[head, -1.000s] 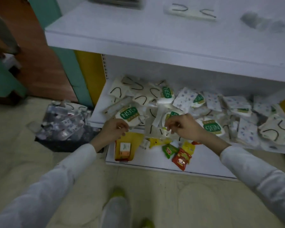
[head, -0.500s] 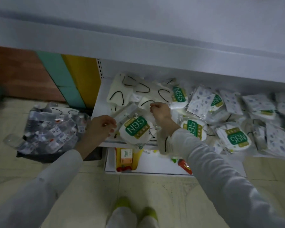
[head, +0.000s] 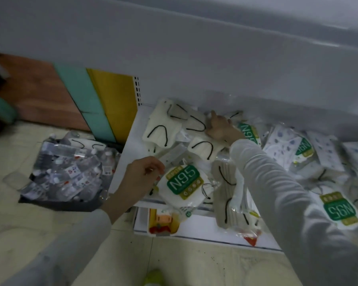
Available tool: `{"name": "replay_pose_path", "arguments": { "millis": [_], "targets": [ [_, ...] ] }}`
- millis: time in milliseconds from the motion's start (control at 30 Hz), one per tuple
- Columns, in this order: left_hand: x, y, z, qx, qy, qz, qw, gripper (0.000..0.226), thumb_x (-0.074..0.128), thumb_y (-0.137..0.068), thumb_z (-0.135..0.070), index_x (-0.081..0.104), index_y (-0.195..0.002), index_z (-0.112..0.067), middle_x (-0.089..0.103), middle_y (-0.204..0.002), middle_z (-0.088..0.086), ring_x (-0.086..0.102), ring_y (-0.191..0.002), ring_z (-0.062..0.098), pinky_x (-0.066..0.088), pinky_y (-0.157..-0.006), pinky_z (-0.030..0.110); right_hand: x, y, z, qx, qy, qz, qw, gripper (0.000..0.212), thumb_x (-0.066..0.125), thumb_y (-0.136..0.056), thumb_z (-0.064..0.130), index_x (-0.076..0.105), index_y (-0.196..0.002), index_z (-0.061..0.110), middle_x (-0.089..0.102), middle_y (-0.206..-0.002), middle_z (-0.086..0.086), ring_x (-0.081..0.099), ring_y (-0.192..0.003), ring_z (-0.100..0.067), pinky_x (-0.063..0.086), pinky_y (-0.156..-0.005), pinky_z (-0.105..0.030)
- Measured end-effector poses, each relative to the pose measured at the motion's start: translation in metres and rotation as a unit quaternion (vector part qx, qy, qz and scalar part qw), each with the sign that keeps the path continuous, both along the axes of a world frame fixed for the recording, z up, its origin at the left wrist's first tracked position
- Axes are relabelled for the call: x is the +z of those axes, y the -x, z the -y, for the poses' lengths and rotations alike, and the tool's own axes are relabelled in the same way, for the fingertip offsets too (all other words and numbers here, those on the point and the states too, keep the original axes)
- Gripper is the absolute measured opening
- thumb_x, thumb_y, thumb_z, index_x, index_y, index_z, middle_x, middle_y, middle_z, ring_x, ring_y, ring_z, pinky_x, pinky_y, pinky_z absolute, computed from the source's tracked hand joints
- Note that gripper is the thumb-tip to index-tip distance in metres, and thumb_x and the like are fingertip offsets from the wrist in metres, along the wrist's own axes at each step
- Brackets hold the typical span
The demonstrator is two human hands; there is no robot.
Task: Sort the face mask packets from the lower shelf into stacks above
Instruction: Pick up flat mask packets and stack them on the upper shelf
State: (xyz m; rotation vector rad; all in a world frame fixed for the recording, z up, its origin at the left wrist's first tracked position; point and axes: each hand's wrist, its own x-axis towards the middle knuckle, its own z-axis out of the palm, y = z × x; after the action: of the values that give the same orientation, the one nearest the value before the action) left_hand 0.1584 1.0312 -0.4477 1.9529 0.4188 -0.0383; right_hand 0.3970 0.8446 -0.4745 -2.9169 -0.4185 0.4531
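Note:
Several face mask packets lie scattered on the lower white shelf (head: 130,153). My left hand (head: 142,176) pinches the left edge of an N95 packet (head: 184,183) with a green label near the shelf's front edge. My right hand (head: 219,127) reaches to the back of the shelf and rests with fingers extended on a plain white packet with black ear loops (head: 194,122). More white packets (head: 160,131) lie to the left, and patterned and green-labelled packets (head: 298,145) to the right. The upper shelf (head: 194,58) overhangs everything; its top is out of view.
A dark bin (head: 66,174) full of small plastic bottles stands on the floor to the left. Below the mask shelf, a bottom shelf (head: 205,228) holds a yellow box (head: 162,221) and red snack packets (head: 250,238). Teal and yellow panels (head: 99,104) flank the shelf's left side.
My right hand has moved from the front of the pile to the back left of the shelf. My left hand stays at the N95 packet. The view has moved closer and lower.

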Motion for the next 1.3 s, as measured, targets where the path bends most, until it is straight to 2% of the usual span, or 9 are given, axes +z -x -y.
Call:
{"name": "replay_pose_path", "arguments": {
  "millis": [200, 400, 500, 600, 667, 767, 900, 1167, 1300],
  "targets": [
    [0.001, -0.008, 0.012, 0.014, 0.025, 0.004, 1.0, 0.036, 0.052, -0.084, 0.008, 0.063, -0.067, -0.022, 0.067, -0.066, -0.008, 0.06, -0.052, -0.001, 0.053, -0.059, 0.023, 0.005, 0.004, 0.006, 0.004, -0.033, 0.128, 0.991, 0.019, 0.056, -0.084, 0.017, 0.066, -0.101, 0.014, 0.064, -0.105, -0.017, 0.057, -0.107, -0.036, 0.043, -0.085, -0.036],
    [0.002, -0.009, 0.03, 0.012, 0.047, -0.001, 0.999, 0.032, 0.053, -0.087, 0.005, 0.062, -0.07, -0.021, 0.068, -0.078, 0.0, 0.065, -0.067, 0.01, 0.054, -0.063, 0.025, 0.037, 0.011, 0.03, -0.014, -0.145, 0.106, 0.984, 0.017, 0.061, -0.087, 0.035, 0.05, -0.078, 0.026, 0.062, -0.089, -0.01, 0.059, -0.1, -0.033, 0.04, -0.087, -0.034],
    [0.005, -0.008, 0.044, 0.021, 0.092, 0.005, 0.996, 0.026, 0.055, -0.088, -0.001, 0.063, -0.075, -0.022, 0.066, -0.081, 0.0, 0.064, -0.079, 0.016, 0.054, -0.072, 0.028, 0.057, 0.031, 0.04, -0.051, -0.245, 0.1, 0.963, 0.035, 0.068, -0.085, 0.031, 0.039, -0.064, 0.028, 0.048, -0.066, 0.006, 0.054, -0.077, -0.022, 0.035, -0.064, -0.026],
    [0.016, -0.003, 0.065, 0.051, 0.176, -0.008, 0.983, 0.014, 0.064, -0.088, -0.02, 0.062, -0.101, -0.025, 0.064, -0.099, -0.003, 0.061, -0.094, 0.015, 0.05, -0.079, 0.026, 0.062, 0.064, 0.045, -0.181, -0.475, 0.024, 0.861, 0.025, 0.076, -0.077, 0.034, 0.063, -0.089, 0.017, 0.068, -0.086, 0.002, 0.061, -0.08, -0.015, 0.046, -0.067, -0.01],
    [0.025, 0.003, 0.081, 0.049, 0.252, -0.038, 0.966, 0.037, 0.072, -0.079, -0.031, 0.055, -0.112, -0.025, 0.062, -0.101, -0.007, 0.059, -0.095, 0.013, 0.049, -0.08, 0.024, 0.063, 0.092, 0.049, -0.288, -0.62, -0.065, 0.727, 0.058, 0.081, -0.071, 0.038, 0.055, -0.114, 0.007, 0.064, -0.122, -0.009, 0.063, -0.107, -0.023, 0.051, -0.094, -0.029],
    [0.039, 0.019, 0.105, -0.022, 0.305, 0.0, 0.952, 0.039, 0.078, -0.071, -0.032, 0.055, -0.102, -0.026, 0.064, -0.089, -0.009, 0.062, -0.092, 0.015, 0.052, -0.078, 0.02, 0.059, 0.144, 0.049, -0.359, -0.738, -0.158, 0.549, 0.049, 0.077, -0.077, 0.022, 0.053, -0.117, 0.007, 0.064, -0.123, -0.014, 0.064, -0.108, -0.028, 0.051, -0.096, -0.044],
    [0.064, 0.03, 0.126, 0.007, 0.333, 0.047, 0.942, 0.036, 0.073, -0.079, -0.02, 0.064, -0.113, -0.011, 0.072, -0.104, 0.003, 0.067, -0.099, 0.02, 0.055, -0.078, 0.029, 0.066, 0.195, 0.038, -0.374, -0.788, -0.188, 0.452, 0.087, 0.087, -0.06, 0.038, 0.049, -0.133, 0.007, 0.064, -0.121, -0.017, 0.064, -0.108, -0.034, 0.051, -0.093, -0.051],
    [0.14, 0.061, 0.1, 0.069, 0.283, 0.106, 0.951, 0.023, 0.07, -0.079, -0.003, 0.069, -0.097, -0.018, 0.075, -0.091, -0.001, 0.069, -0.092, 0.02, 0.056, -0.071, 0.028, 0.15, 0.263, 0.075, -0.275, -0.757, -0.208, 0.554, 0.06, 0.081, -0.067, 0.024, 0.06, -0.111, -0.012, 0.066, -0.104, -0.026, 0.065, -0.083, -0.03, 0.053, -0.082, -0.039],
    [0.189, 0.104, 0.066, -0.005, 0.204, 0.131, 0.97, 0.037, 0.085, -0.065, -0.018, 0.067, -0.097, -0.016, 0.075, -0.088, -0.003, 0.068, -0.092, 0.018, 0.057, -0.067, 0.022, 0.19, 0.293, 0.125, -0.236, -0.745, -0.17, 0.601, 0.06, 0.085, -0.06, 0.015, 0.057, -0.113, 0.012, 0.066, -0.097, -0.017, 0.064, -0.085, -0.025, 0.053, -0.069, -0.031]
  ]
}}
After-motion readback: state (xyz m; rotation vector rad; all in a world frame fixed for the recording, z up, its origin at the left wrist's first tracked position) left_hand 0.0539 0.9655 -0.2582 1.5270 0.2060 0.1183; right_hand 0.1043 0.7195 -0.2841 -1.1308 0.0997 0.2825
